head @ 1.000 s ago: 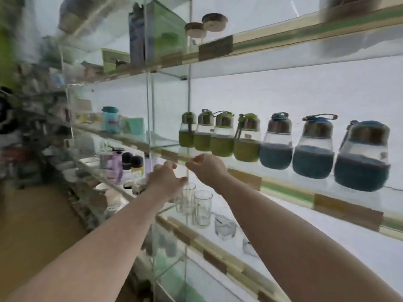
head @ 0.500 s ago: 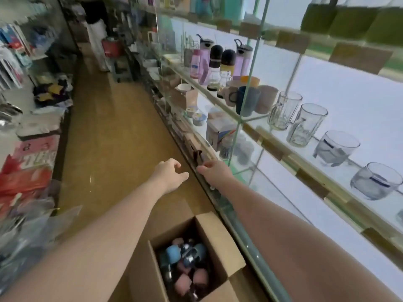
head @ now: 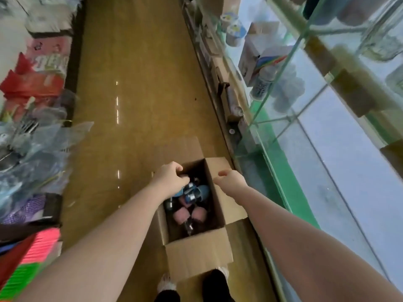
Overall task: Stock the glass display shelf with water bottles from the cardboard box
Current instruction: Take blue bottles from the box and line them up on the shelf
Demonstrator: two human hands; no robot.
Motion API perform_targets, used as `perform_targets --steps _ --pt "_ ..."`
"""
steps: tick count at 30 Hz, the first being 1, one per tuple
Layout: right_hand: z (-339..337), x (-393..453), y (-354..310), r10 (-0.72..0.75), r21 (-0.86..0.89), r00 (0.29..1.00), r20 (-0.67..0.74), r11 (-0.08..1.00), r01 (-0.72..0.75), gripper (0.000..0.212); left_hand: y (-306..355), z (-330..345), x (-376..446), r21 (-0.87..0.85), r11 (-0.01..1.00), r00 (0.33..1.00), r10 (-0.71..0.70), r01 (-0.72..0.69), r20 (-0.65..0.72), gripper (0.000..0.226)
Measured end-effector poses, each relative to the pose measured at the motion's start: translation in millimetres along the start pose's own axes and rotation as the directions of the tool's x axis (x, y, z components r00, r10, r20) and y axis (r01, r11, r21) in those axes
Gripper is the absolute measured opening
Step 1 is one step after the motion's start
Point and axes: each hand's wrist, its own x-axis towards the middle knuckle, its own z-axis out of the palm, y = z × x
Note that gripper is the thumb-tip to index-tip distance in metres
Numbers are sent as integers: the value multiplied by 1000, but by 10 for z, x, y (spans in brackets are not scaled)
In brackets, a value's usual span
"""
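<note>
Reach dropped from glass shelf (head: pixel 349 83) to cardboard box (head: pixel 196 258), lower centre: left hand (head: pixel 169 180) curled over bottles (head: pixel 201 191), grip unconfirmed; right hand (head: pixel 231 182) loose, empty. Next pick looked underway.

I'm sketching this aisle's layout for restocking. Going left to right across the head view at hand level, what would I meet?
Plastic-wrapped goods → brown floor → left hand → blue water bottle → right hand → glass display shelf.

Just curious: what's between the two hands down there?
The head view shows the open cardboard box, blue and pink bottles inside, between left hand and right hand.
</note>
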Motion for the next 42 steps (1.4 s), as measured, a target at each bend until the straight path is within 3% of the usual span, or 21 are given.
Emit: perform_targets --steps 6,11,17,21,24,27,30,38,42 --pt "653 832 692 68 -97 992 107 994 -57 48 -611 929 610 -49 988 986 -143 148 88 47" --pt "1254 1647 1162 73 -175 986 151 983 -46 48 -1090 1700 1273 -186 963 973 -168 196 159 49" --pt "1967 2600 1559 -17 -347 986 166 935 75 50 -1679 2481 2125 -263 937 968 -193 230 159 50" --pt "2365 3231 1816 -115 -508 978 176 840 190 64 -2050 3024 2694 -359 882 952 -264 304 157 57" --pt "2559 3658 1958 -220 -665 965 140 701 256 76 -2238 3350 3101 -494 797 936 -323 348 138 61" --pt "2686 4013 2091 -295 -764 950 100 590 263 77 -2382 3587 3461 -619 706 925 -368 344 95 67" --pt "2734 4285 2170 -288 -822 949 126 506 263 85 -2516 3757 3739 -714 595 910 -386 369 149 73" --pt "2760 4413 2218 -444 -889 881 165 319 327 89 -2597 3923 3952 -810 488 908 -401 326 124 90" --pt "2668 4248 2266 -425 -849 885 191 380 366 94 -2531 3802 3859 -816 483 916 -379 317 132 75"
